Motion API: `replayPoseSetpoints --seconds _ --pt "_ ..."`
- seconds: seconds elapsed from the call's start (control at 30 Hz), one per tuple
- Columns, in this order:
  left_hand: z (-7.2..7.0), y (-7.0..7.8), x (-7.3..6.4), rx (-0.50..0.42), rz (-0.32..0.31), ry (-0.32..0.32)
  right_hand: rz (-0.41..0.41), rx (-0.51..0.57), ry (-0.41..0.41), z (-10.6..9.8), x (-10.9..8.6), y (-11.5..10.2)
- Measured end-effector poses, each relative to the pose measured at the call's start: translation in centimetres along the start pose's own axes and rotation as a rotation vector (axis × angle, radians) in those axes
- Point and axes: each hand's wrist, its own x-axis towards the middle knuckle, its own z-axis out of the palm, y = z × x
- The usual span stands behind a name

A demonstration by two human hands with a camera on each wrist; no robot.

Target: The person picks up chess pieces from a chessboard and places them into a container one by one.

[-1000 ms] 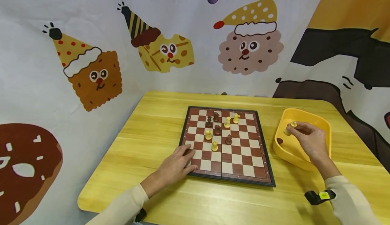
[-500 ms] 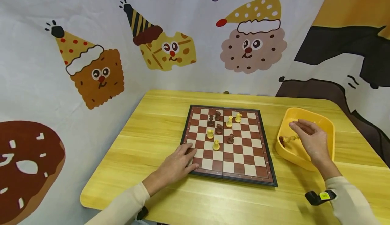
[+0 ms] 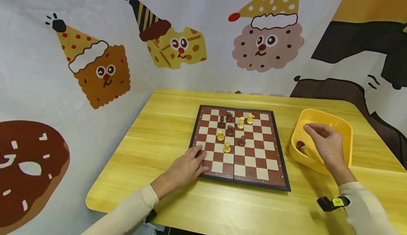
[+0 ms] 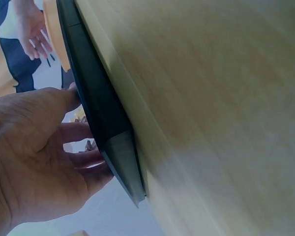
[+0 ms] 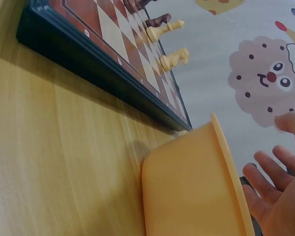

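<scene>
My left hand [image 3: 187, 168] rests on the left edge of a folding chessboard [image 3: 251, 171], fingers extended over its rim. In the left wrist view the board's dark side [image 4: 96, 93] lies against those fingers. Above a yellow plastic bin [image 3: 295, 153] hovers my right hand [image 3: 327, 145], with nothing visible between thumb and fingers. A dark chess piece [image 3: 300, 145] and a pale chess piece [image 3: 304, 151] lie in the bin, the rest of its floor partly hidden by the hand. Standing on the board are several pieces, including a pale knight [image 3: 250, 119] and a dark knight [image 3: 230, 130].
The yellow wooden table [image 3: 140, 150] extends around board and bin. A cartoon-printed cloth [image 3: 219, 79] hangs behind and to the left. Bare tabletop separates the board's right edge from the bin.
My right hand held pale chess pieces over the bin a second ago; they have dropped into it, and the dark piece there has shifted. My left hand stays on the board's edge.
</scene>
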Motion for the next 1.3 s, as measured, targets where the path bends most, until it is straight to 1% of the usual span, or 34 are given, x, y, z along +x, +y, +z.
replayPoseSetpoints --seconds 0.07,0.17,0.23,0.3,0.43,0.57,0.6,0.67,0.8,0.83,0.93,1.0,1.1,1.17,1.2,1.3 --pt "-0.1 0.1 0.0 0.001 -0.003 -0.013 0.004 0.009 0.01 0.3 -0.1 -0.1" --pt "-0.2 0.2 0.1 0.005 0.001 -0.017 0.014 0.038 0.04 0.9 -0.4 -0.6" --pt "-0.3 0.3 0.1 0.008 0.005 -0.015 0.004 0.046 0.057 1.3 -0.6 -1.0" --pt "-0.3 0.3 0.2 0.013 0.008 -0.013 -0.027 0.036 0.059 1.7 -0.9 -1.5" --pt "-0.2 0.4 0.2 0.015 0.015 -0.006 -0.099 -0.013 0.015 2.5 -1.4 -2.6" --pt "0.0 0.4 0.1 0.019 0.026 0.0 -0.124 0.02 -0.04 3.1 -1.8 -3.5" --pt "0.0 0.4 0.2 0.021 0.027 0.0 -0.143 0.018 -0.049 3.3 -1.9 -3.7" --pt "0.1 0.4 0.2 0.028 0.028 -0.009 -0.201 -0.039 -0.063 3.7 -2.3 -4.0" --pt "0.0 0.4 0.3 0.045 0.027 -0.025 -0.319 -0.194 -0.102 4.9 -3.2 -4.7" --pt "-0.1 0.4 0.3 0.049 0.024 -0.03 -0.336 -0.224 -0.12 5.3 -3.4 -5.0" --pt "-0.3 0.3 0.4 0.056 0.015 -0.038 -0.338 -0.211 -0.21 6.5 -3.8 -5.3" --pt "-0.5 0.2 0.5 0.063 0.015 -0.036 -0.331 -0.187 -0.299 7.4 -3.7 -5.2" --pt "-0.6 0.1 0.6 0.062 0.022 -0.026 -0.297 -0.144 -0.443 8.9 -3.2 -4.6" --pt "-0.7 0.0 0.6 0.066 0.024 -0.023 -0.284 -0.129 -0.518 9.8 -2.9 -4.1" --pt "-0.7 0.0 0.6 0.066 0.023 -0.024 -0.274 -0.118 -0.542 10.3 -2.7 -3.9" --pt "-0.6 -0.1 0.6 0.076 0.021 -0.031 -0.27 -0.109 -0.571 11.6 -2.2 -3.4"
